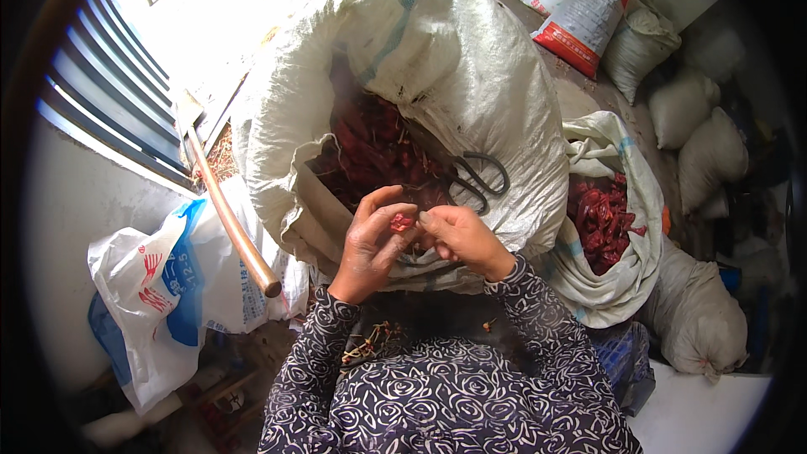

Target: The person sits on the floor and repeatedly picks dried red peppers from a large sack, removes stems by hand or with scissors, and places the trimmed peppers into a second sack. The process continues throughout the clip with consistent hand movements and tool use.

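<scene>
A dried red chili pepper (pixel 401 222) is held between the thumb and fingers of my left hand (pixel 367 252). My right hand (pixel 470 238) is beside it, thumb and fingers drawn together close to the pepper's end. Whether a stem is pinched there is too small to make out. Both hands are over the near rim of a large white woven sack (pixel 504 82), its mouth folded open. Inside lies a heap of dark red dried chilies (pixel 384 145). Black-handled scissors (pixel 482 180) rest at the sack's right side, their blades hidden.
To the right, a smaller woven sack (pixel 637 284) holds red chilies (pixel 599 221). A wooden-handled tool (pixel 230 221) leans at left above a printed plastic bag (pixel 148 296). Cut stems (pixel 375 342) lie on my dark lap cover (pixel 441 315). Filled sacks (pixel 684 107) line the right side.
</scene>
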`<state>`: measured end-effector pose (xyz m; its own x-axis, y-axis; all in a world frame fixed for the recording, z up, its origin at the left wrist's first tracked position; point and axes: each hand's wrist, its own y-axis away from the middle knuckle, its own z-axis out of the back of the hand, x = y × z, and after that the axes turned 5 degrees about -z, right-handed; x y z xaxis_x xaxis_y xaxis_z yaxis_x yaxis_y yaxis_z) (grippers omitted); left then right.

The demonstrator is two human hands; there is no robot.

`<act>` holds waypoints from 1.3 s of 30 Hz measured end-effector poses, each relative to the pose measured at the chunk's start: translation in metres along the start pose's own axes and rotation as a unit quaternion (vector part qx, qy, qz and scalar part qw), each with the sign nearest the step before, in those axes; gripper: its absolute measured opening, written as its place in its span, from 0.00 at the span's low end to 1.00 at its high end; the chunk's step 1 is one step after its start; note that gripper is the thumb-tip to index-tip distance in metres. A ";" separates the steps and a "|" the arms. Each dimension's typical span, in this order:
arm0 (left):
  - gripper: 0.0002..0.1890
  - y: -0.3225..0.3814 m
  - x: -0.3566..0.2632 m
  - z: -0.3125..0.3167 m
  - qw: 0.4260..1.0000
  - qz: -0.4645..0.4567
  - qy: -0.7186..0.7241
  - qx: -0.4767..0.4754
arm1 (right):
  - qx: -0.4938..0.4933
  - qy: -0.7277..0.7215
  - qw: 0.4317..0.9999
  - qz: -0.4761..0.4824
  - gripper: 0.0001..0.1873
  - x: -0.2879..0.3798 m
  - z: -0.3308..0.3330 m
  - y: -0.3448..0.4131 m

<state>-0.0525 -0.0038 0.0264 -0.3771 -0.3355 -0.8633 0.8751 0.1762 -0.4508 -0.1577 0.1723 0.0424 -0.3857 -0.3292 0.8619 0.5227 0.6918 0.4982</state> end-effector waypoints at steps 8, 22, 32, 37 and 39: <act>0.08 0.018 0.009 -0.010 0.957 0.220 0.175 -0.075 | -0.265 0.539 0.776 0.192 0.20 -0.028 0.010 0.000; 0.18 0.014 0.010 -0.015 0.991 0.065 0.057 -0.099 | -0.084 -0.048 0.988 0.122 0.09 -0.001 0.007 0.012; 0.19 0.012 0.001 -0.014 0.974 0.122 0.190 -0.023 | -0.036 -0.002 0.984 0.175 0.08 0.008 -0.011 0.025; 0.14 0.015 0.004 -0.006 0.912 0.241 0.320 -0.085 | -0.051 -0.032 0.984 0.167 0.18 0.011 -0.008 0.025; 0.15 0.016 0.007 -0.002 0.868 0.261 0.411 -0.097 | -0.056 -0.009 0.982 0.182 0.21 0.009 -0.014 0.021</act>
<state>-0.0422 -0.0014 0.0130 -0.1042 0.5964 -0.7959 0.9543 0.2854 0.0890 -0.1400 0.1752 0.0623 -0.1713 -0.0617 0.9833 0.7075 0.6868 0.1663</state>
